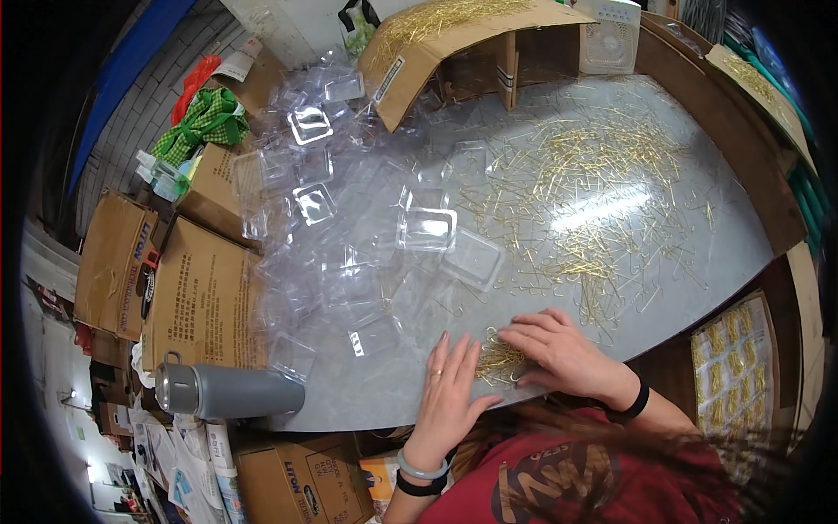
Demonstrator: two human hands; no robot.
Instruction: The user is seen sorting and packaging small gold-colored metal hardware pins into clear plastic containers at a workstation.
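Observation:
A small heap of thin gold wire hooks (497, 363) lies near the table's front edge, between my two hands. Flat on the table to the left of it is my left hand (449, 389), fingers stretched forward, its inner side by the hooks. My right hand (563, 356) comes in from the other side with fingers extended and the fingertips at the heap's right part; they partly cover it. Farther off, many loose gold hooks (602, 166) are scattered over the right half of the grey table (698, 288).
Clear plastic clamshell boxes (428, 229) pile up across the table's left half. A grey bottle (244, 390) lies at the front left corner. Cardboard boxes (205, 293) stand along the left. At the back is a bent cardboard shelf (410, 74) topped with hooks, beside a white fan (608, 39).

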